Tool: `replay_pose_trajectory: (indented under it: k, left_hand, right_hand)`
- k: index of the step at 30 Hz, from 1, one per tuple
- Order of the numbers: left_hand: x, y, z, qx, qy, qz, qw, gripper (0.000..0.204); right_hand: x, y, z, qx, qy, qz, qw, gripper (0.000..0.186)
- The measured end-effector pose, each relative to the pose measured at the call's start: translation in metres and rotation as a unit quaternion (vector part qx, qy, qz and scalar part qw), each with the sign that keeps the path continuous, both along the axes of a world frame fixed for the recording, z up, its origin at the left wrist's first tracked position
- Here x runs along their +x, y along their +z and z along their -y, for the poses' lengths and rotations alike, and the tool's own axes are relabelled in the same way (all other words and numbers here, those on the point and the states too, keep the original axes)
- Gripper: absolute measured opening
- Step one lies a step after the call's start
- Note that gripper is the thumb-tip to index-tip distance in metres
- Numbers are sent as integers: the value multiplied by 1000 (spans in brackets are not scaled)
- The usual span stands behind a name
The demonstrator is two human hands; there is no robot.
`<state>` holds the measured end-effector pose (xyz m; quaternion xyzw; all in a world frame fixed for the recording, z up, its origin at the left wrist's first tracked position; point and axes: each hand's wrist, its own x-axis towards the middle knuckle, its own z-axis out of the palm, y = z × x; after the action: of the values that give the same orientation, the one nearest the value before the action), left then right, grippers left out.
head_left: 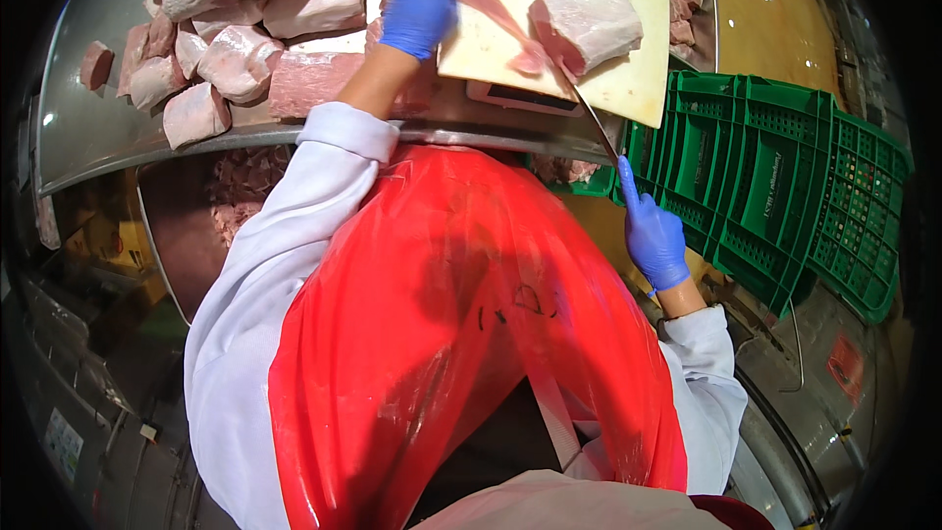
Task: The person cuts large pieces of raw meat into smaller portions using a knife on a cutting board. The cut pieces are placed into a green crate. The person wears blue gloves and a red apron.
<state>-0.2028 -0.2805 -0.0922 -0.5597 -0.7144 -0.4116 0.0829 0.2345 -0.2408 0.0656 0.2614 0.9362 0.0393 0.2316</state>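
Note:
My left hand (420,12), in a blue glove, is closed on one end of a thin strip of meat (496,15) at the left side of a cream cutting board (643,79). The strip stretches right and down to a pale, fat-covered meat chunk (592,25) lying on the board. Low on the right, my right hand (654,238), also gloved in blue, grips a knife, its index finger stretched toward the blade. The knife blade (593,118) points up and left, its tip at the strip's lower end beside the chunk. My fingers hide the handle.
Several meat pieces (240,61) are heaped on the metal table (83,118) at the left. Green plastic crates (765,177) stand close beyond my right hand. A tray of meat pieces (682,5) lies right of the board; meat trimmings (250,182) sit below the table edge.

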Motion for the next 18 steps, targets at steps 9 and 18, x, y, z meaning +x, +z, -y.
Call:
replay_pose_trajectory:
  k: [9,18]
  left_hand:
    - [138,55,12,-7,14,-15,1000,34]
    - [183,13,-11,36,169,-17,985,15]
  right_hand:
    - [19,-43,-58,-147,-85,-393,904,76]
    - [-76,-75,-102,-146,29,-500,853,75]
